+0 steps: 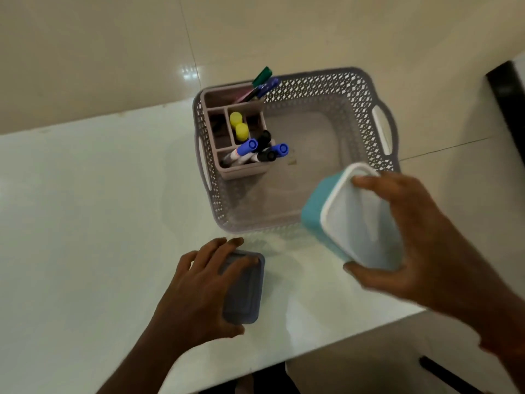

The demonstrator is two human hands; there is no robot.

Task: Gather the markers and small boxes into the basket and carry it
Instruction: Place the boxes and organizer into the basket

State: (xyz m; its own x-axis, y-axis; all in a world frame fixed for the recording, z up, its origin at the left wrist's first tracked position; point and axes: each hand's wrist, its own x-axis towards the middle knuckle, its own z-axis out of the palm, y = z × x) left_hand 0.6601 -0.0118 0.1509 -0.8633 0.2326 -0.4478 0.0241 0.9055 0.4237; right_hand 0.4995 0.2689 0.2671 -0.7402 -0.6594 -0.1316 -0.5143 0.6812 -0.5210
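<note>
Head view: markers (250,150) already stand in the organizer (227,132) inside the basket (326,89) on the bench (85,209). Both boxes are still out, so I judge it roughly half done, carrying left. My right hand (426,245) grips the teal box (315,223), tilted, over the basket's near corner. My left hand (199,288) is curled over the grey box (244,297) lying on the bench.

Two bare forearms, sleeveless, ringless fingers (227,245)

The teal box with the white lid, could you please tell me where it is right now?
The teal box is tilted in the right hand, lower right in the head view, over the near right corner of the basket.
</note>
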